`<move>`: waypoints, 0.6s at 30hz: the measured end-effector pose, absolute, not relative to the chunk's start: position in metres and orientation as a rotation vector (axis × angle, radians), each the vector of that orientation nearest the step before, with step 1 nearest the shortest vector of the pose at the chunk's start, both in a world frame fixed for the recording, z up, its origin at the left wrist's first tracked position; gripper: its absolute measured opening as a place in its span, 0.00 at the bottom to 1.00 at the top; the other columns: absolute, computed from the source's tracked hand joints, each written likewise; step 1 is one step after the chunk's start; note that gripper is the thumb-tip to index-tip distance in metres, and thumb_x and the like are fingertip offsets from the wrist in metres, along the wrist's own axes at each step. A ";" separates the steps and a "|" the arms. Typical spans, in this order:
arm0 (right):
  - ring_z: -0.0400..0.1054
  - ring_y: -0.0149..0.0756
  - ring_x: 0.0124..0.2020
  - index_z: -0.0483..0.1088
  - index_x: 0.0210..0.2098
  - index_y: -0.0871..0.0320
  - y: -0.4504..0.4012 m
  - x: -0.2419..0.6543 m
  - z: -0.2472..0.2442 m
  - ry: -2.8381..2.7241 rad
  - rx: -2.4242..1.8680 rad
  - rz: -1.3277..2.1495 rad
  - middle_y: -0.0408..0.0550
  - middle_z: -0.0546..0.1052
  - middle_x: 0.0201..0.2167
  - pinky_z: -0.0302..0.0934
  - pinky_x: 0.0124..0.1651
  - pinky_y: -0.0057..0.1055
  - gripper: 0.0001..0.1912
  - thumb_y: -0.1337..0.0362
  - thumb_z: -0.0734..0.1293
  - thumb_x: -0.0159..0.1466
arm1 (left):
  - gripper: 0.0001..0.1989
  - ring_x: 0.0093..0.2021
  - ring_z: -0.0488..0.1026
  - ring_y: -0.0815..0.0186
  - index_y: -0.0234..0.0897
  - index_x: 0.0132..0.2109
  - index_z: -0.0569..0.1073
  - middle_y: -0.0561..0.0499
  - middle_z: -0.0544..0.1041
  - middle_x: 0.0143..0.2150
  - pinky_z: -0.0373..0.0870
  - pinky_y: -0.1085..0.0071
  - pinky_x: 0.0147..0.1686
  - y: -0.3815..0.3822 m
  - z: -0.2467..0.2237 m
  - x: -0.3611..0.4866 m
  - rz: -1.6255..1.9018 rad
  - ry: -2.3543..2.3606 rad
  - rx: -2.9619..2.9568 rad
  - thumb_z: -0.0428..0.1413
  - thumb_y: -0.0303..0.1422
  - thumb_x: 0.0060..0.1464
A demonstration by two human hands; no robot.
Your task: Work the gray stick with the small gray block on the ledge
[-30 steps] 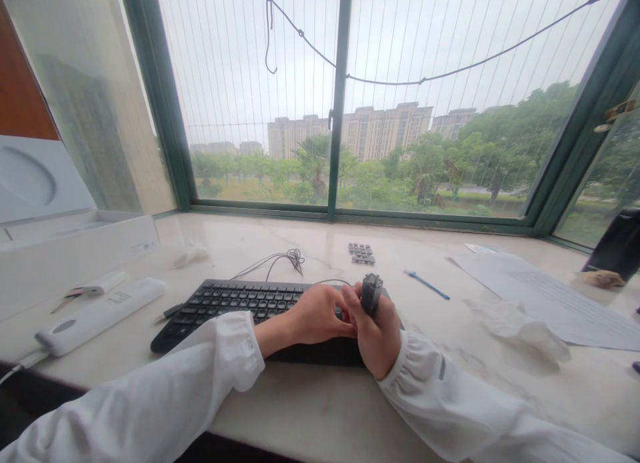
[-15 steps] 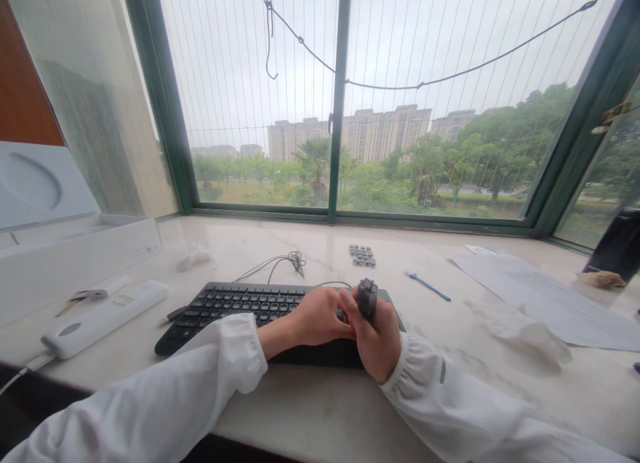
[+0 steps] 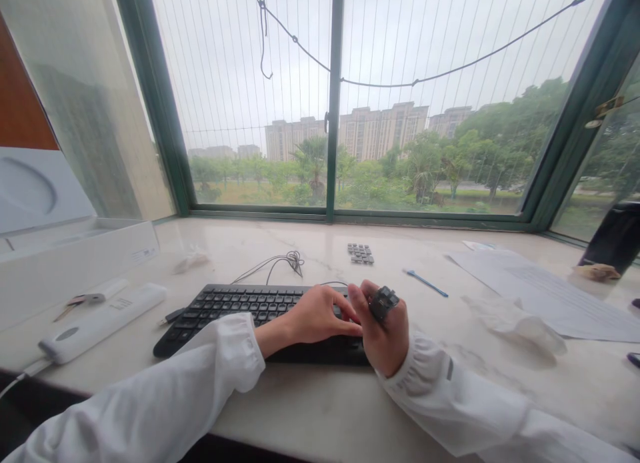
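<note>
A black keyboard [image 3: 235, 307] lies on the pale stone sill in front of me. My left hand [image 3: 313, 314] rests over its right part, fingers curled and thumb tip close to the index finger; whatever lies between those tips is hidden. Beside it, my right hand [image 3: 387, 336] is wrapped round a dark grey tool [image 3: 383, 303] with a notched end that sticks up out of the fist. The tool's lower end is hidden, so I cannot tell whether it touches the keyboard. Behind the keyboard lies a small group of loose keycaps [image 3: 361, 253].
A coiled cable [image 3: 294, 261] lies behind the keyboard. To the right are a blue stick-like tool [image 3: 426, 283], a crumpled tissue [image 3: 515, 326] and printed paper [image 3: 545, 293]. On the left lie a white power-bank-like device [image 3: 105, 323], keys [image 3: 80, 303] and a white box [image 3: 125, 243].
My right hand has turned and shifted slightly right; the tool's top end now leans right instead of standing upright. My left hand has stayed nearly in place, and its fingertips show more.
</note>
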State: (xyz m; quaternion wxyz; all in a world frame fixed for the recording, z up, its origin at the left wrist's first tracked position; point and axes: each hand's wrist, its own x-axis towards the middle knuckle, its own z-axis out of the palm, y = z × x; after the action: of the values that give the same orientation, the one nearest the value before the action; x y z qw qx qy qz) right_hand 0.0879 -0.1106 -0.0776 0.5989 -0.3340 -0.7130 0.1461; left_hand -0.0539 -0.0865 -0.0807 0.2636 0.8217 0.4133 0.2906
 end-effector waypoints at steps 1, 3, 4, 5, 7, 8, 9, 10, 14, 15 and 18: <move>0.48 0.25 0.17 0.53 0.19 0.56 -0.106 0.092 -0.075 -1.628 -0.789 0.308 0.37 0.54 0.14 0.46 0.23 0.26 0.21 0.57 0.60 0.65 | 0.16 0.24 0.63 0.73 0.32 0.31 0.79 0.54 0.73 0.23 0.57 0.77 0.23 -0.087 -0.080 -0.053 0.800 1.116 2.208 0.60 0.44 0.46; 0.47 0.25 0.18 0.53 0.18 0.56 -0.094 0.099 -0.070 -1.609 -0.830 0.212 0.37 0.54 0.14 0.47 0.23 0.25 0.21 0.57 0.60 0.65 | 0.15 0.25 0.66 0.72 0.35 0.34 0.80 0.54 0.76 0.26 0.58 0.77 0.24 -0.087 -0.077 -0.053 0.871 1.124 2.185 0.60 0.44 0.47; 0.48 0.26 0.18 0.54 0.19 0.56 -0.087 0.103 -0.069 -1.622 -0.858 0.152 0.37 0.55 0.14 0.47 0.24 0.25 0.21 0.56 0.60 0.65 | 0.15 0.26 0.67 0.72 0.35 0.35 0.80 0.53 0.77 0.27 0.60 0.77 0.25 -0.087 -0.075 -0.054 0.921 1.135 2.178 0.60 0.43 0.47; 0.49 0.26 0.18 0.56 0.19 0.56 -0.079 0.107 -0.068 -1.658 -0.889 0.096 0.38 0.57 0.14 0.48 0.24 0.25 0.20 0.56 0.60 0.64 | 0.14 0.27 0.69 0.71 0.36 0.36 0.80 0.53 0.78 0.29 0.61 0.77 0.26 -0.088 -0.073 -0.055 0.977 1.148 2.172 0.60 0.42 0.48; 0.52 0.27 0.19 0.59 0.19 0.57 -0.064 0.112 -0.069 -1.781 -0.974 0.005 0.39 0.62 0.15 0.48 0.26 0.26 0.20 0.54 0.60 0.63 | 0.12 0.31 0.72 0.70 0.35 0.36 0.79 0.52 0.79 0.33 0.65 0.77 0.30 -0.087 -0.068 -0.057 1.078 1.172 2.175 0.59 0.40 0.50; 0.54 0.28 0.19 0.61 0.19 0.56 -0.058 0.115 -0.071 -1.827 -1.019 -0.009 0.40 0.64 0.15 0.49 0.26 0.26 0.19 0.54 0.60 0.63 | 0.11 0.32 0.72 0.70 0.35 0.36 0.78 0.52 0.79 0.34 0.66 0.77 0.31 -0.087 -0.066 -0.059 1.123 1.188 2.180 0.59 0.38 0.51; 0.56 0.29 0.20 0.63 0.21 0.56 -0.052 0.116 -0.074 -1.868 -1.054 -0.009 0.41 0.66 0.16 0.50 0.27 0.26 0.18 0.53 0.60 0.62 | 0.10 0.33 0.73 0.69 0.35 0.36 0.78 0.51 0.79 0.35 0.67 0.77 0.32 -0.086 -0.064 -0.061 1.159 1.206 2.188 0.58 0.38 0.51; 0.58 0.30 0.20 0.65 0.22 0.56 -0.048 0.117 -0.076 -1.914 -1.080 -0.001 0.41 0.68 0.17 0.51 0.28 0.26 0.17 0.53 0.61 0.62 | 0.10 0.34 0.73 0.69 0.35 0.36 0.77 0.51 0.79 0.35 0.67 0.76 0.33 -0.085 -0.063 -0.062 1.189 1.229 2.196 0.58 0.37 0.52; 0.63 0.32 0.22 0.70 0.27 0.54 -0.045 0.116 -0.082 -2.052 -1.136 0.033 0.42 0.71 0.19 0.51 0.29 0.26 0.14 0.53 0.61 0.61 | 0.09 0.33 0.74 0.67 0.35 0.36 0.77 0.51 0.79 0.35 0.68 0.75 0.34 -0.082 -0.064 -0.067 1.243 1.330 2.243 0.57 0.37 0.52; 0.63 0.33 0.22 0.71 0.28 0.54 -0.046 0.115 -0.082 -2.070 -1.146 0.036 0.43 0.71 0.19 0.51 0.29 0.26 0.14 0.53 0.61 0.61 | 0.09 0.33 0.74 0.68 0.35 0.36 0.77 0.51 0.79 0.35 0.68 0.75 0.34 -0.081 -0.065 -0.067 1.246 1.352 2.261 0.58 0.36 0.52; 0.65 0.34 0.22 0.72 0.29 0.53 -0.047 0.115 -0.082 -2.099 -1.175 0.038 0.43 0.72 0.19 0.50 0.29 0.27 0.14 0.53 0.61 0.61 | 0.08 0.31 0.74 0.69 0.37 0.36 0.77 0.53 0.79 0.34 0.68 0.74 0.35 -0.079 -0.067 -0.068 1.247 1.403 2.329 0.58 0.36 0.52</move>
State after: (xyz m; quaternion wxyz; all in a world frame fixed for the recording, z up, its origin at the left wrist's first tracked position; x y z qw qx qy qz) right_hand 0.1146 -0.0472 -0.0821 0.3598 -0.4557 -0.8140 0.0147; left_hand -0.0679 -0.0788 -0.0671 0.0752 0.7764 0.4677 0.4158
